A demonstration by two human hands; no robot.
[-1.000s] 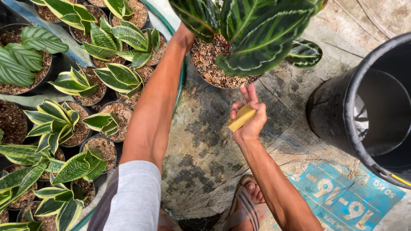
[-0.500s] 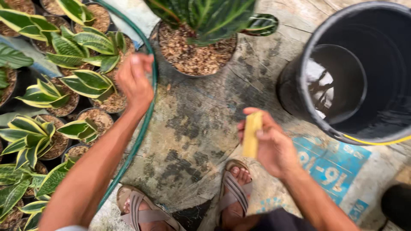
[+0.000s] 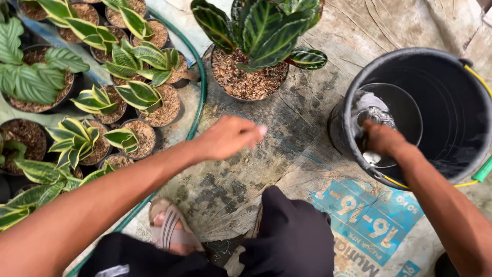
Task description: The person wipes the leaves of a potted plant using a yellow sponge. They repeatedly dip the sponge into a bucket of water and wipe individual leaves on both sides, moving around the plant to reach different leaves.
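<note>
R hand's grip (image 3: 382, 139) is curled shut inside the black bucket (image 3: 479, 110), over a clear container (image 3: 397, 110) w/ water; whether it pinches anything I can't tell, view's too blurred there. L hand (image 3: 228, 137) hangs loose, fingers half spread, holding nothing, above the wet ground sheet (image 3: 287, 159), near the big potted plant (image 3: 249, 77). Risks: leaning on the rim could tip the bucket & spill water; sandalled foot (image 3: 171, 231) may slip on the damp sheet; L arm could knock the small pots (image 3: 141, 137) by the green hose (image 3: 201, 77).
</note>
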